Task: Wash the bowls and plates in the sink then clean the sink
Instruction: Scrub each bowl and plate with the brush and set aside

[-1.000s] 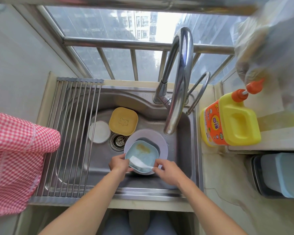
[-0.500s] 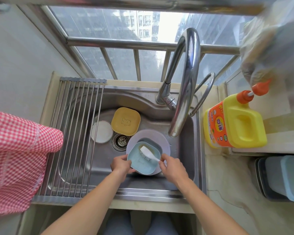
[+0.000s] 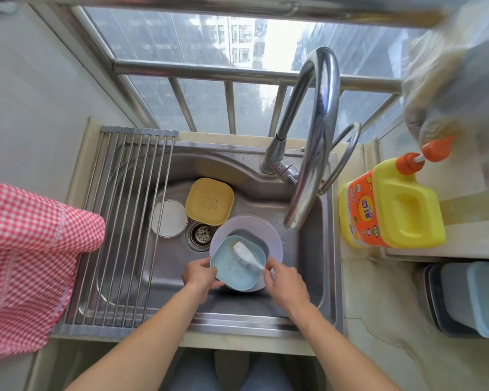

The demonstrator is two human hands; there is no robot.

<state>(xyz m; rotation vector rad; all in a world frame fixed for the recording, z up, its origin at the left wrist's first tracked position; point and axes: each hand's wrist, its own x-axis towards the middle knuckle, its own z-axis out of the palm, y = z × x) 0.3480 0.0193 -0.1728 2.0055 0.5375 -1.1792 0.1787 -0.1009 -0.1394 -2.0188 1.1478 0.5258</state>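
Observation:
In the steel sink (image 3: pixel 308 275), my left hand (image 3: pixel 199 273) grips the left rim of a light blue bowl (image 3: pixel 232 270), tilted over a pale lilac plate (image 3: pixel 268 235). A second blue-grey bowl (image 3: pixel 254 237) lies under it on the plate. My right hand (image 3: pixel 283 280) holds a white dish brush (image 3: pixel 244 253) whose head rests at the bowl's far inner side. A yellow square bowl (image 3: pixel 209 201) and a small white round dish (image 3: pixel 168 218) lie at the back of the basin, by the drain (image 3: pixel 201 235).
A roll-up drying rack (image 3: pixel 119 230) covers the sink's left part, with a red checked cloth (image 3: pixel 26 263) beside it. The tall faucet (image 3: pixel 314 136) arches over the basin. A yellow detergent bottle (image 3: pixel 393 204) stands on the right counter, and stacked containers (image 3: pixel 469 299) sit lower right.
The brush head has swept from the bowl's near side up to its far inner side. The yellowish residue seen in the bowl earlier no longer shows. My left hand keeps its hold.

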